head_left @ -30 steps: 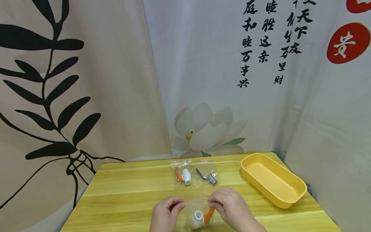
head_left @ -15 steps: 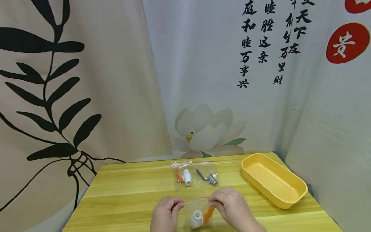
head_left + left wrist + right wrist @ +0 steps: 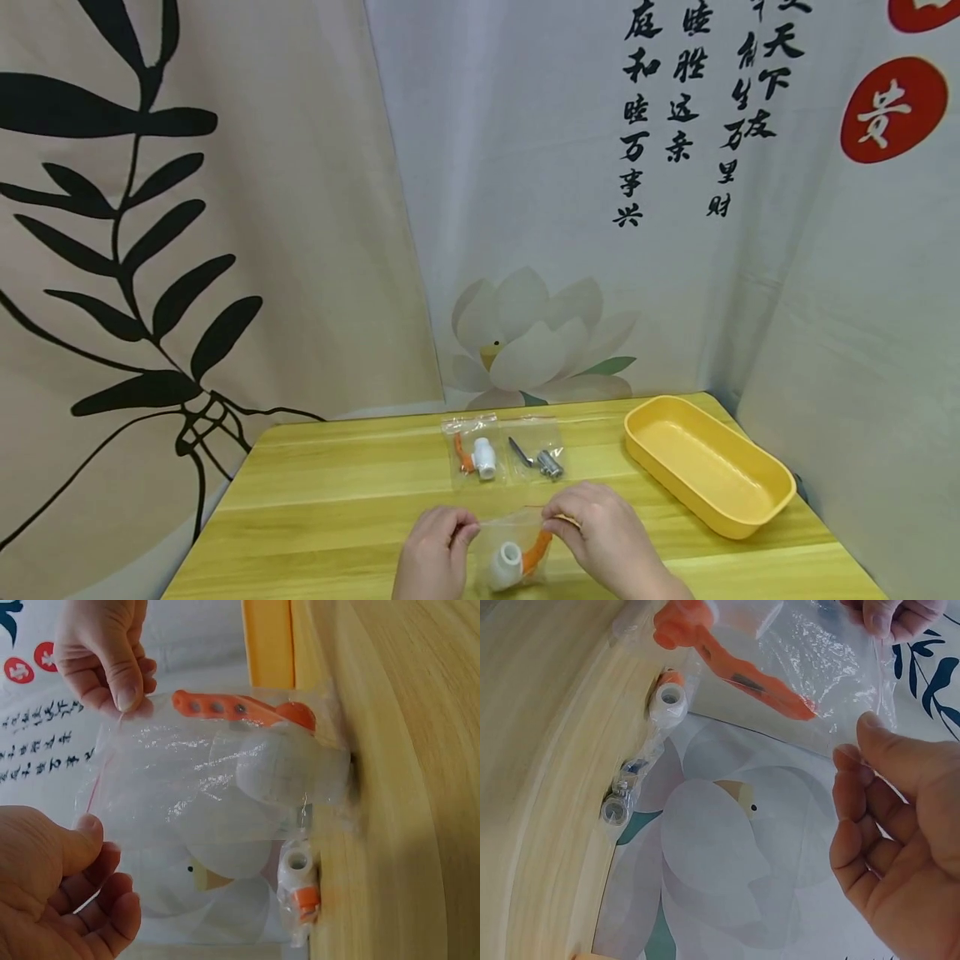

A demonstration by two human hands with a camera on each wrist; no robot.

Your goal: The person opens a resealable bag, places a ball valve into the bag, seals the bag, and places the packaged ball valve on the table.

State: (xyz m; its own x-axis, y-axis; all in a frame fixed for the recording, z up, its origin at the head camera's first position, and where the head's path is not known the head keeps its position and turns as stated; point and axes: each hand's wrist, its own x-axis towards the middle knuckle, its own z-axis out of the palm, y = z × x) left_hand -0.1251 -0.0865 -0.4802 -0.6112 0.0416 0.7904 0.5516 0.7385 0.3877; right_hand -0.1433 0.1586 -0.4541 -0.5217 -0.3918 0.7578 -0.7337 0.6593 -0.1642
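Observation:
A clear zip bag (image 3: 172, 772) is stretched upright between both hands near the table's front edge. Inside it sits a white plastic valve body (image 3: 506, 567) with an orange lever handle (image 3: 537, 552). My left hand (image 3: 435, 550) pinches one top corner of the bag between thumb and index finger. The opposite top corner is pinched by my right hand (image 3: 603, 537). A red seal line (image 3: 94, 791) runs along the bag's top edge between them. In the left wrist view the bag's bottom reaches down to the tabletop.
Farther back on the wooden table (image 3: 322, 492) lie two more clear bags. One holds a white valve (image 3: 484, 458) with an orange handle, the other a metal fitting (image 3: 549, 464) and a dark lever (image 3: 519, 452). A yellow tray (image 3: 708, 467) stands at the right. A printed curtain hangs behind.
Both hands keep their pinch on the bag's corners. The valve in the bag has shifted slightly to the left. The bags at the back and the tray stay put.

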